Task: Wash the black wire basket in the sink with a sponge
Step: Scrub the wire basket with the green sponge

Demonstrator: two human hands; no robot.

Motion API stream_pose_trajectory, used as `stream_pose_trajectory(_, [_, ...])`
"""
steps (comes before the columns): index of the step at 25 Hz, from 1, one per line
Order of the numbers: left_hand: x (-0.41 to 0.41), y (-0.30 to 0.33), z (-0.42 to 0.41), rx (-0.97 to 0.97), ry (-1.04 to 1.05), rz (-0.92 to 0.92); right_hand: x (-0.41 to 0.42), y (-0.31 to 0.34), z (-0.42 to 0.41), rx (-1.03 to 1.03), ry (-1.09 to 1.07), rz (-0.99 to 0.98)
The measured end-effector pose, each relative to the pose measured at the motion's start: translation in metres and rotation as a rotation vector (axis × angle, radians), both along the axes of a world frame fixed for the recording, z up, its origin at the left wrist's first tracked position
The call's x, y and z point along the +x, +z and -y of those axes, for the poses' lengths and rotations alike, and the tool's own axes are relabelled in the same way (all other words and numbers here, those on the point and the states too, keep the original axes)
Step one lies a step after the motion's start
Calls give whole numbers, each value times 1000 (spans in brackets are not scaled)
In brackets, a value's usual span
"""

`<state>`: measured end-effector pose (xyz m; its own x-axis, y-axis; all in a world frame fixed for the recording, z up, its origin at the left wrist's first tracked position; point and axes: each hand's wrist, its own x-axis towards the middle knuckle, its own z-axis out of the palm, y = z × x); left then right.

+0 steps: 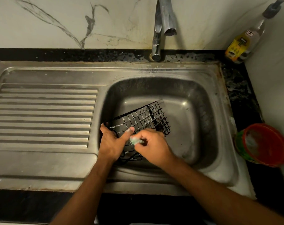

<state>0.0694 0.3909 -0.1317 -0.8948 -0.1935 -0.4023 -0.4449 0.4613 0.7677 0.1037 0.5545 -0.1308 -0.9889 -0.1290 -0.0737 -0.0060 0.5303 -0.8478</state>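
Down in the steel basin of the sink (191, 127), right of centre in the frame, I hold the black wire basket (142, 118) tilted on edge, its thin grid of square cells streaked with white suds. My left hand (112, 143) grips the basket's lower left corner, fingers curled over the rim wire and the thumb stretched across the mesh, its tip soapy. My right hand (154, 146) is bunched around a small pale green sponge (134, 140), which is foamy and mostly hidden by my fingers; it presses against the near side of the basket, just beside my left thumb. The basin is dull, scratched metal with rounded corners and a wet sheen on its floor. To the left of the frame runs the ribbed draining board (43, 116), long parallel ridges pressed into the same steel. A chrome tap (162, 23) curves up at top centre against a white marble wall with grey veins. At upper right stands a clear pump bottle (245, 41) with a yellow label, and at the right edge a round red and green tub (263, 145) sits on the speckled black counter (240, 88).
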Motion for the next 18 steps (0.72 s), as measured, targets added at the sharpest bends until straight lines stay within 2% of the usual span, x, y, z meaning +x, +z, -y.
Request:
stream_pose_trajectory(3, [3, 6, -2, 11, -29, 15, -16, -16, -21, 119, 43, 11])
stream_pose_trajectory(6, [5, 5, -1, 40, -40, -4, -53, -40, -64, 264, -225, 166])
stream_pose_trajectory(8, [5, 5, -1, 38, -43, -15, -61, -40, -65, 274, -291, 172])
stream_pose_trajectory(13, [3, 5, 0, 28, -38, -19, 3, 4, 8, 31, 40, -37])
stream_pose_trajectory(16, [2, 2, 1, 31, -35, -21, 3, 3, -3, 95, 150, -36])
stream_pose_trajectory(18, [1, -1, 2, 66, -39, -13, -18, -21, -31, 183, 50, 5])
